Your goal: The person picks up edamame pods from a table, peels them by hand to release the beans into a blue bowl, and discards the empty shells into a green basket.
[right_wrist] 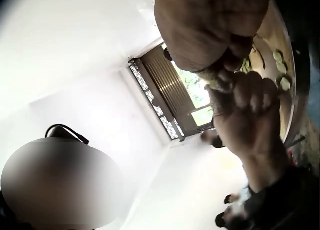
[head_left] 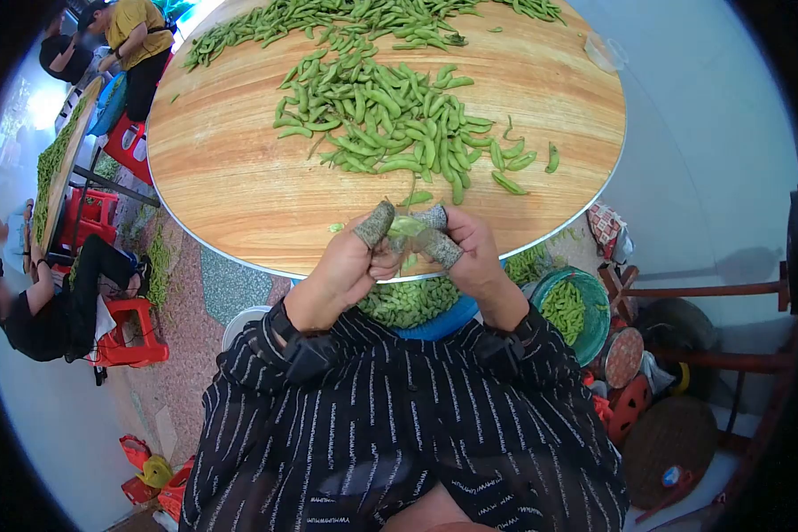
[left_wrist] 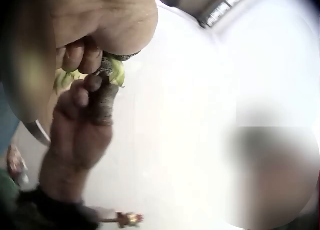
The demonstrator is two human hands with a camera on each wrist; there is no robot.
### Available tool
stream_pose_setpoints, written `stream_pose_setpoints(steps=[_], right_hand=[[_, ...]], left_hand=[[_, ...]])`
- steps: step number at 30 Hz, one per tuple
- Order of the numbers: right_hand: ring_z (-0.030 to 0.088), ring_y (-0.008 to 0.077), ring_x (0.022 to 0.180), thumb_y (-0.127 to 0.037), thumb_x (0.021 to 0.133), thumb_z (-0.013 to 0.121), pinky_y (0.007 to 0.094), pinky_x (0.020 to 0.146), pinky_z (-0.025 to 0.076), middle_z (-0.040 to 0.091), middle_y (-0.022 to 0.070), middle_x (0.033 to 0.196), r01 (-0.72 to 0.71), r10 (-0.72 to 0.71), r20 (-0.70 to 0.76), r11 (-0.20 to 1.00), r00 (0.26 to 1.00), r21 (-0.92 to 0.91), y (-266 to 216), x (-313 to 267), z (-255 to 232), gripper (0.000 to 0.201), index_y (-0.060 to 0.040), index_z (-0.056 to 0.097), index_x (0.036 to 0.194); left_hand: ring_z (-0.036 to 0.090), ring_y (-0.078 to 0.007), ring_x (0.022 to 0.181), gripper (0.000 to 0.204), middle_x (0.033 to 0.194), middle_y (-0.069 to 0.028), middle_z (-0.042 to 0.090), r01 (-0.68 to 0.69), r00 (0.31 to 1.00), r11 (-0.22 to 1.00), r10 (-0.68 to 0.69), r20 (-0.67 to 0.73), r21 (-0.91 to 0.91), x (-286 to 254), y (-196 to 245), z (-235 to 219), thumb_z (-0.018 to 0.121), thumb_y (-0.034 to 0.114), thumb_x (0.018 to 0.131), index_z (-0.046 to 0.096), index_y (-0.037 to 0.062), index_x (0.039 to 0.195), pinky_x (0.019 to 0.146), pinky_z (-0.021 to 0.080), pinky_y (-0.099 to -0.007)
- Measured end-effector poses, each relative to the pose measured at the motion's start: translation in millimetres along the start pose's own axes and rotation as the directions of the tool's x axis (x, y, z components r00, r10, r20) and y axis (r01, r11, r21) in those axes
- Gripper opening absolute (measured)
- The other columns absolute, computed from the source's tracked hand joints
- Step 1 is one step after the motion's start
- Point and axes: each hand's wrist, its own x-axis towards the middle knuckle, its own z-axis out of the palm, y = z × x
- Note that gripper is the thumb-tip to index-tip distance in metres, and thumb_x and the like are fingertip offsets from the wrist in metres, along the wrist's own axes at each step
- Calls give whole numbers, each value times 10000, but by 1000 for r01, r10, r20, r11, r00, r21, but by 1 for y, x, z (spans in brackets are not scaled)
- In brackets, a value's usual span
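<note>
In the head view, my left hand [head_left: 346, 266] and right hand [head_left: 477, 253] meet over the near edge of the round wooden table [head_left: 230, 177]. Between their fingertips they pinch a green soybean pod [head_left: 406, 225], which the fingers partly hide. Grey cloth covers [head_left: 374, 225] wrap the thumbs and some fingers. The left wrist view shows the pod's pale green side [left_wrist: 118, 73] between the two hands. Just beyond the hands lies a heap of soybean pods [head_left: 372, 106]. Below the table edge, a blue basin [head_left: 457, 321] holds a mound of green beans or pods.
A green bucket [head_left: 601, 332] with green pods stands on the right, near a wooden frame [head_left: 709, 291]. At left, several people are around another pod-covered table [head_left: 78, 133] with red stools [head_left: 133, 332]. A clear plastic cup [head_left: 603, 53] sits at the table's far right edge.
</note>
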Motion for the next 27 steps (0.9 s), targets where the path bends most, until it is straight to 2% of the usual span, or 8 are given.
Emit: stream_pose_setpoints(steps=[4, 6, 9, 14, 16, 19, 25, 27], right_hand=[[453, 32, 642, -20, 802, 529, 187, 559, 376, 534, -36, 741, -164, 163, -15, 986, 986, -23, -5, 0, -7, 97, -12, 569, 890], [450, 39, 645, -15, 802, 520, 194, 563, 377, 531, -32, 737, -160, 159, -23, 983, 987, -87, -7, 0, -4, 87, -8, 563, 877], [437, 46, 650, -12, 805, 504, 208, 563, 377, 522, -28, 730, -108, 111, 8, 974, 994, -200, -12, -2, -1, 71, -2, 549, 858], [487, 129, 615, -8, 768, 510, 269, 550, 396, 534, 24, 693, 52, -30, 71, 945, 997, -324, -11, -4, 2, 63, 4, 525, 828], [516, 289, 612, 8, 699, 516, 342, 551, 405, 531, 121, 673, 240, -225, 125, 615, 966, -751, -11, -3, 5, 108, 10, 507, 807], [483, 389, 648, 0, 653, 517, 392, 551, 394, 504, 183, 683, 250, -258, 137, 481, 956, -840, -10, -6, 12, 138, 9, 498, 790], [493, 364, 641, -10, 657, 524, 384, 540, 387, 497, 166, 679, 71, -89, -13, 865, 996, -497, -5, -8, 5, 127, 8, 504, 781], [494, 358, 638, -3, 654, 524, 377, 542, 389, 497, 163, 678, 118, -133, 13, 824, 991, -555, -9, -13, 3, 137, 8, 509, 790]], left_hand=[[339, -44, 439, 290, 576, 7, 441, 19, 991, 993, -2, -137, 121, 0, 2, 2, 465, 336, 878, 498, 48, 855, 405, 274, -180], [427, -28, 491, 223, 625, 13, 502, -199, 927, 460, 374, 14, 865, 3, -3, -3, 531, 275, 852, 496, 54, 856, 427, 330, -164], [480, -24, 549, 160, 697, 21, 545, -169, 957, 632, 288, -27, 757, -4, 5, 10, 562, 212, 829, 495, 70, 862, 447, 370, -163], [461, -24, 537, 103, 678, 25, 524, -147, 965, 659, 260, -40, 738, -6, 6, 12, 515, 181, 847, 494, 81, 864, 436, 354, -163], [454, -25, 535, 86, 669, 27, 516, -137, 960, 633, 275, -56, 762, -6, 6, 11, 497, 165, 852, 492, 80, 863, 440, 349, -163], [436, -28, 531, 69, 661, 25, 503, -21, 973, 724, 174, -154, 689, -7, 9, 11, 470, 142, 856, 491, 79, 871, 449, 337, -166], [442, -37, 553, 73, 675, 18, 509, -61, 975, 673, 197, -99, 737, -10, -2, 4, 454, 116, 854, 488, 65, 894, 479, 339, -171], [454, -42, 569, 80, 684, 15, 514, -78, 978, 746, 185, -93, 661, -9, -2, 7, 457, 109, 853, 490, 56, 902, 494, 348, -172]])
